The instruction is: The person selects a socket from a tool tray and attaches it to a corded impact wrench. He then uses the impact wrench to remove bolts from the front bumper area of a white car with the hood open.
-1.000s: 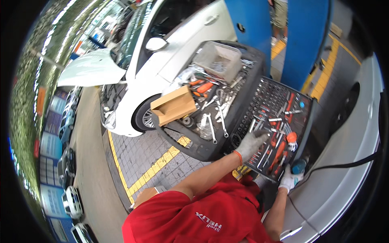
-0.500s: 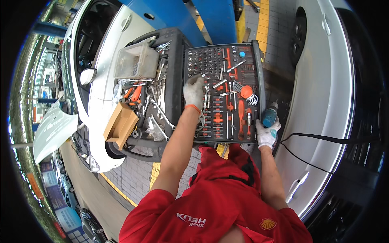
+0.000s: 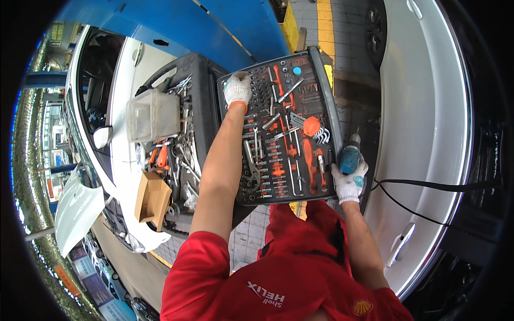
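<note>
My left hand point(image 3: 237, 90), in a white glove with an orange cuff, reaches to the far left corner of the tool tray point(image 3: 337, 128). Its fingers are curled down over the rows of sockets point(image 3: 260, 88); whatever lies under the fingertips is hidden. At the tray's right side, my right hand point(image 3: 349, 182), also gloved, is wrapped round the handle of a blue-green cordless drill point(image 3: 350, 157), whose nose points away from me. Nearer in the tray lie loose chrome ratchet bars, a pair of locking pliers point(image 3: 251, 174) and a folding hex key set point(image 3: 311, 127) with an orange holder.
To the left, a second black tray holds a clear plastic bin point(image 3: 154, 115), an open cardboard box point(image 3: 152, 198) and loose wrenches. A blue lift post point(image 3: 235, 27) stands behind. A silver car point(image 3: 423, 134) borders the right, a white car point(image 3: 115, 144) the left.
My left hand has moved farther away, to the sockets at the tray's far left corner. The view has shifted and tilted slightly. My right hand keeps hold of the drill beside the tray.
</note>
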{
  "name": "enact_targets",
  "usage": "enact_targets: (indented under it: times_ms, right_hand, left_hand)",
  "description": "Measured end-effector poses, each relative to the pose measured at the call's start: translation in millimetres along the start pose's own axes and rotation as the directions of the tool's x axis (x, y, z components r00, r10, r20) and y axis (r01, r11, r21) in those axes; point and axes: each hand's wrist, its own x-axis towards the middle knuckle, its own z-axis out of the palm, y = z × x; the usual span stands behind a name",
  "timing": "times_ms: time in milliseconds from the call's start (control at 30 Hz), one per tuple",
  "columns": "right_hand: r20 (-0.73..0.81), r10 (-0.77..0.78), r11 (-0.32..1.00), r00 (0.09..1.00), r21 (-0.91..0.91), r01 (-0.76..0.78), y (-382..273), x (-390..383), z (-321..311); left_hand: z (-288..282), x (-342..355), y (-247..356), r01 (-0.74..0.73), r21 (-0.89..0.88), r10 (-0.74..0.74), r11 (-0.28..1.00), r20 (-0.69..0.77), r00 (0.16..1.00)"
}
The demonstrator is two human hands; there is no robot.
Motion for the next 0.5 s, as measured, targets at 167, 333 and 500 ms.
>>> enact_targets:
  times_ms: [167,333,500]
  right_hand:
    - [-0.004,-0.005,1.000,1.000,0.022,0.005,-1,1,1]
    - [0.000,-0.016,1.000,1.000,0.024,0.016,-1,1,-1]
    - [-0.008,-0.036,0.999,0.999,0.018,0.036,3,2,2]
  left_hand:
    - [22,33,-4,-0.181,0.251,0.168,0.951,0.075,0.983]
    - [36,48,-4,-0.299,0.424,0.229,0.855,0.209,0.951]
    - [34,62,-7,-0.498,0.538,0.383,0.680,0.319,0.867]
